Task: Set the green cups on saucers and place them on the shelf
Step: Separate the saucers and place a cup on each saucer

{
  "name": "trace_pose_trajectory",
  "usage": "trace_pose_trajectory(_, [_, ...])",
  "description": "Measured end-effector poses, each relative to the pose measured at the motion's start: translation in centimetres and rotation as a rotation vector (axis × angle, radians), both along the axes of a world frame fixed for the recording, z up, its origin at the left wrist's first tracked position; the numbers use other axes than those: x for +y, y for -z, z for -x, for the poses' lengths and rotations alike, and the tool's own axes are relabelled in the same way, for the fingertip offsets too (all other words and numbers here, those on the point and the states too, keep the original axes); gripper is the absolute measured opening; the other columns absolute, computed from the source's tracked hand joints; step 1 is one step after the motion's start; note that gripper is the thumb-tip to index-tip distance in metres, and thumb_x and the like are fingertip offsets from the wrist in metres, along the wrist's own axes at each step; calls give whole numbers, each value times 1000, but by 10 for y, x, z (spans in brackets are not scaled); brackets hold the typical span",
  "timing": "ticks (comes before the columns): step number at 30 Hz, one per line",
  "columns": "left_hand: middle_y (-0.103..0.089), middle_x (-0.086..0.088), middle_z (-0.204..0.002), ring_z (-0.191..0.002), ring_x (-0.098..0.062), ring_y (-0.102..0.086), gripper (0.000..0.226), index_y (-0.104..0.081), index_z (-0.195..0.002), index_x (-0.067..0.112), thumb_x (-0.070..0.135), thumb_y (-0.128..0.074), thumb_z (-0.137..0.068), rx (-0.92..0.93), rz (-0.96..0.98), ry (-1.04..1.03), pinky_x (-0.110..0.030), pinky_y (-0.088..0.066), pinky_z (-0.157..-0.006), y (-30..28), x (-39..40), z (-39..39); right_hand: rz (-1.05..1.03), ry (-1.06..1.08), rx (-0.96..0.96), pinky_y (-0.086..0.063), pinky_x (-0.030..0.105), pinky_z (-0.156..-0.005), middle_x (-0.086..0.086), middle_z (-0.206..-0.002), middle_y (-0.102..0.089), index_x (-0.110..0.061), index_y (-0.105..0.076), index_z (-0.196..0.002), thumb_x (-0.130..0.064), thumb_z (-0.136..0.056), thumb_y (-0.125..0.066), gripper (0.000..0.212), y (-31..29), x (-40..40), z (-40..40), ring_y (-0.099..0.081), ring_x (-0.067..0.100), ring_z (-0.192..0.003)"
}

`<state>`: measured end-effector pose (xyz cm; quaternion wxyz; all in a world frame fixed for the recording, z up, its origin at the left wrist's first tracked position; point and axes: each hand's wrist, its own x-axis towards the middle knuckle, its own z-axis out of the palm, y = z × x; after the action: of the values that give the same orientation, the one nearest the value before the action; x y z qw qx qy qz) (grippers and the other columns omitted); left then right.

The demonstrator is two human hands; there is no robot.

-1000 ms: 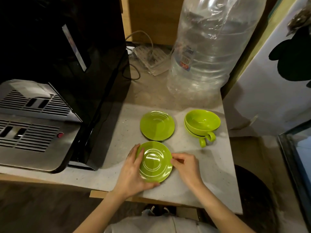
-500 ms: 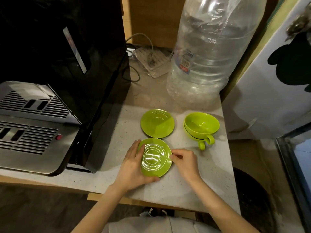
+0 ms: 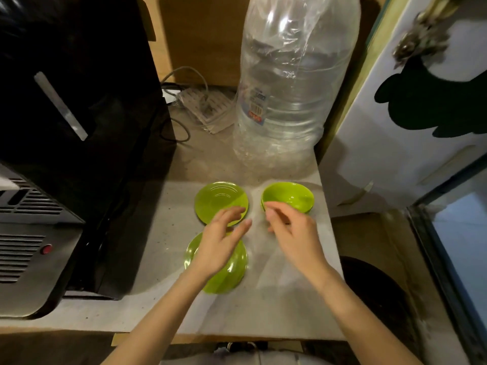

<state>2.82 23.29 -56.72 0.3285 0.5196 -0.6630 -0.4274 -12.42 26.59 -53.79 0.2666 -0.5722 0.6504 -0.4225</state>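
Reaching: both my hands are off the near saucer [image 3: 218, 272] and lifted toward the stacked cups [image 3: 288, 197]; half a second ago they flanked that saucer's rim.
Left hand [image 3: 220, 241]: fingers spread wide, holding nothing, hovering over the near saucer and the front edge of the far saucer [image 3: 220, 200].
Right hand [image 3: 292, 233]: loosely open, fingers curled, empty, fingertips just in front of the cups' near rim; contact I cannot tell, the hand is blurred.
Saucers: two, both flat on the counter [image 3: 163, 233], one behind the other, apart, nothing on either.
Cups: nested, at the right rear of the counter beside the water bottle [image 3: 290, 88]; handles hidden by my right hand.
Change noted: the near saucer is released and laid out; my attention has moved to the cups.
Meaning for task: saucer layout looks done; in my judgement the next step is separating the cups and seating one per saucer.
Outstanding: no cup seated, nothing shelved.
Risk: nested cups may lift together.
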Motion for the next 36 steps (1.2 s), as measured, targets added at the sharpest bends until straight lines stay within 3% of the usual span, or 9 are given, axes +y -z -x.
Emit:
trace_pose_trajectory(2, [-55,-2,-126,-108,-7,-56,42,-54,-121,19,33,-60,-82,40,-28,11,-6,-42,-82,-7,-14,17,71,114,9,-52,31,-71,-5,-80,-66,-17,-67,-101,-24,-89,-51,21,-11,-8,23,-67,18,-73])
trace_pose_trajectory(5, [-43,-7,-142,-130,-18,-40,67,-41,-133,16,37,-67,-75,-116,8,142,-29,-33,-106,-5,-29,39,35,244,76,-48,33,-73,7,-82,-70,-14,-65,-103,-22,-90,-50,22,-9,-20,58,-66,27,-81])
trace_pose_trajectory(8, [-28,-12,-151,-139,-20,-26,84,-31,-139,13,42,-71,-70,-235,5,179,-18,-17,-105,5,-35,55,-158,292,126,-46,34,-84,15,-106,-68,-11,-59,-113,-29,-90,-49,31,6,-28,78,-60,31,-101])
trace_pose_trajectory(10, [-26,-13,-151,-139,-21,-26,84,-32,-138,11,42,-71,-70,-252,9,146,-17,-17,-104,12,-35,62,-277,266,57,-48,46,-90,18,-110,-65,-8,-56,-115,-35,-89,-49,38,12,-32,81,-60,34,-103])
trace_pose_trajectory(15, [-33,-9,-149,-137,-19,-32,76,-43,-132,12,43,-72,-68,-223,58,70,-18,-23,-103,22,-33,67,-299,264,-32,-57,49,-73,3,-67,-64,-6,-60,-101,-20,-86,-56,21,19,-35,78,-68,28,-66])
trace_pose_trajectory(19, [-36,-7,-148,-135,-16,-35,77,-47,-130,14,41,-75,-64,-181,87,50,-12,-24,-99,22,-34,66,-269,280,39,-58,43,-69,11,-59,-67,-4,-65,-92,-10,-81,-54,17,15,-37,76,-67,27,-58])
trace_pose_trajectory(26, [-48,-9,-137,-117,-4,-40,68,-60,-117,12,32,-82,-55,-72,264,-102,11,-22,-86,2,-43,40,-127,219,26,-57,34,-57,-10,-55,-62,-12,-66,-91,-12,-80,-57,15,-3,-57,59,-63,10,-44])
trace_pose_trajectory(32, [-48,-12,-137,-119,-7,-42,71,-59,-119,13,34,-81,-55,-147,309,-173,2,-21,-94,-1,-50,-6,-83,94,9,-53,51,-75,18,-82,-72,-3,-63,-103,-11,-85,-56,21,5,-78,12,-67,35,-77])
trace_pose_trajectory(36, [-46,-10,-139,-122,-9,-42,72,-58,-119,11,33,-82,-55,-203,251,-226,-9,-26,-100,13,-48,-30,-129,17,53,-45,30,-75,20,-90,-72,-1,-62,-106,-11,-86,-55,24,19,-87,-13,-65,35,-85])
